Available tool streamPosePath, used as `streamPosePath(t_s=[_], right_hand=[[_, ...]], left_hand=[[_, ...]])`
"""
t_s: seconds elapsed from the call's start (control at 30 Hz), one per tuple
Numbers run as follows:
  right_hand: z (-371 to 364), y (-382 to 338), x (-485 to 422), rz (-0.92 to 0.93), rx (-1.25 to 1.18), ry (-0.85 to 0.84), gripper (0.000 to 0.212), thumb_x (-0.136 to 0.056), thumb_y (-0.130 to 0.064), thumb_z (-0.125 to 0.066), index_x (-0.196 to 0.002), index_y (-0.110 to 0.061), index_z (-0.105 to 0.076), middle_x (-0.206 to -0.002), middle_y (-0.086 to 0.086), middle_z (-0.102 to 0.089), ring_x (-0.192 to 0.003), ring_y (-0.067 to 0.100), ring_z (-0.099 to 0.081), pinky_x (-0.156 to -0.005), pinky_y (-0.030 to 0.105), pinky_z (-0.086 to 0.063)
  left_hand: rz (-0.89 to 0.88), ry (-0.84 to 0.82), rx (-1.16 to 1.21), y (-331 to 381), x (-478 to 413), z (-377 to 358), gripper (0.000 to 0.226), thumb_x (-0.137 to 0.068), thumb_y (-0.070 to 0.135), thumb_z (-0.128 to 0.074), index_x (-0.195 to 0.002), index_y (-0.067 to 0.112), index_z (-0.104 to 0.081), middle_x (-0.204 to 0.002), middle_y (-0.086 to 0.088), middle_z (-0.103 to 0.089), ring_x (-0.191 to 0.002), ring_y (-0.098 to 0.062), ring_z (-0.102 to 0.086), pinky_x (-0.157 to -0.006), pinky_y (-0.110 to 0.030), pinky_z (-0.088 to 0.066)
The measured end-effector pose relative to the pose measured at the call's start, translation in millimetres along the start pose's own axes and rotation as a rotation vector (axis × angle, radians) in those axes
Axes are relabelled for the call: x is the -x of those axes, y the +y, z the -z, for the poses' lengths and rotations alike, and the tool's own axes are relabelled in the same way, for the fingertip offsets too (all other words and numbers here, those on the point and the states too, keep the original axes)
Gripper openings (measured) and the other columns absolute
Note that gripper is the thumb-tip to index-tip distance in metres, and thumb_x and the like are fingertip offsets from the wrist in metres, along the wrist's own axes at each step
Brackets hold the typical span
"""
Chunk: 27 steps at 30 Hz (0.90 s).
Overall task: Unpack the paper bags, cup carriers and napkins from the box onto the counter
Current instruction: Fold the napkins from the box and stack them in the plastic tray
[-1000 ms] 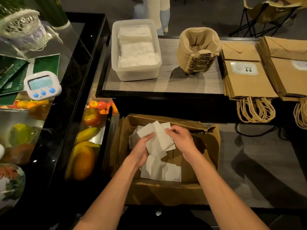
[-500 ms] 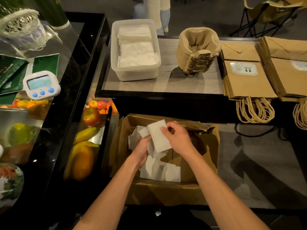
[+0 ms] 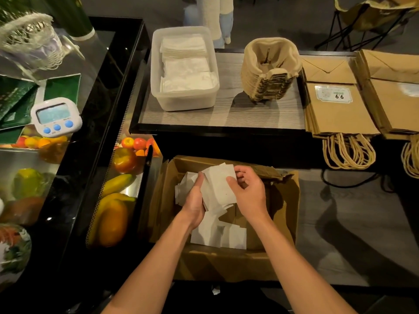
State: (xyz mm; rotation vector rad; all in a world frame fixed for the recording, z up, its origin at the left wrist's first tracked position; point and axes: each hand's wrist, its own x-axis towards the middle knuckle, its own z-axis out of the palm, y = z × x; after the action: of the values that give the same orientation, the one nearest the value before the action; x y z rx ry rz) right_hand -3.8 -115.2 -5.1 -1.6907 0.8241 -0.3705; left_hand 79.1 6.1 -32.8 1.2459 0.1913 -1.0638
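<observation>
An open cardboard box [image 3: 283, 225] stands on the floor below the counter, with loose white napkins [image 3: 226, 236] lying inside. Over the box my left hand [image 3: 195, 200] and my right hand [image 3: 249, 193] hold a small stack of white napkins [image 3: 218, 189] between them, left hand from the side and underneath, right thumb on the top sheet. On the counter [image 3: 229, 109] sit a clear plastic tub [image 3: 188, 100] filled with folded napkins, a stack of pulp cup carriers [image 3: 269, 69] and two piles of brown paper bags [image 3: 340, 109] with twine handles.
A black display case [image 3: 102, 91] with fruit behind glass runs along the left. A white digital timer [image 3: 56, 116] and green cards lie on its top. A black cable [image 3: 353, 184] trails on the grey floor right of the box. A folding chair [image 3: 367, 17] stands far right.
The fanned napkins have been gathered into a tidier stack. My right hand shifted from the top edge to the right side of the stack, and both hands lifted it slightly.
</observation>
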Motion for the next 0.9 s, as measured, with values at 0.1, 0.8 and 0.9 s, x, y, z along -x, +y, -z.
streamPosePath(t_s=[0.1, 0.8, 0.9], right_hand=[[0.9, -3.9, -5.9, -0.050, -0.168, -0.064, 0.026, -0.093, -0.019, -0.072, -0.113, -0.031, -0.062, -0.108, -0.012, -0.069, -0.096, -0.001, -0.065, -0.076, 0.017, -0.056], [-4.9, 0.0, 1.2, -0.321, -0.252, -0.400, 0.025, -0.105, -0.036, -0.047, -0.118, -0.021, -0.061, -0.111, -0.002, -0.066, -0.101, 0.014, -0.064, -0.070, 0.017, -0.052], [-7.8, 1.3, 1.7, -0.359, -0.265, -0.468, 0.025, -0.105, -0.034, -0.049, -0.125, -0.023, -0.058, -0.121, -0.003, -0.064, -0.110, 0.013, -0.063, -0.080, 0.021, -0.054]], left_hand=[[-0.015, -0.006, -0.001, 0.2, -2.3, -0.4, 0.074, -0.097, 0.073, -0.020, -0.141, 0.025, -0.055, -0.129, -0.010, -0.070, -0.124, -0.034, -0.063, -0.112, -0.053, -0.045], [-0.001, -0.140, 0.126, 4.6, 1.6, 10.8, 0.065, -0.091, 0.054, -0.065, -0.143, 0.016, -0.055, -0.137, -0.019, -0.061, -0.129, -0.039, -0.056, -0.115, -0.057, -0.039], [0.007, -0.309, 0.178, 2.4, 2.8, 12.8, 0.086, -0.081, 0.059, -0.074, -0.149, 0.012, -0.049, -0.145, -0.018, -0.056, -0.134, -0.037, -0.052, -0.119, -0.057, -0.033]])
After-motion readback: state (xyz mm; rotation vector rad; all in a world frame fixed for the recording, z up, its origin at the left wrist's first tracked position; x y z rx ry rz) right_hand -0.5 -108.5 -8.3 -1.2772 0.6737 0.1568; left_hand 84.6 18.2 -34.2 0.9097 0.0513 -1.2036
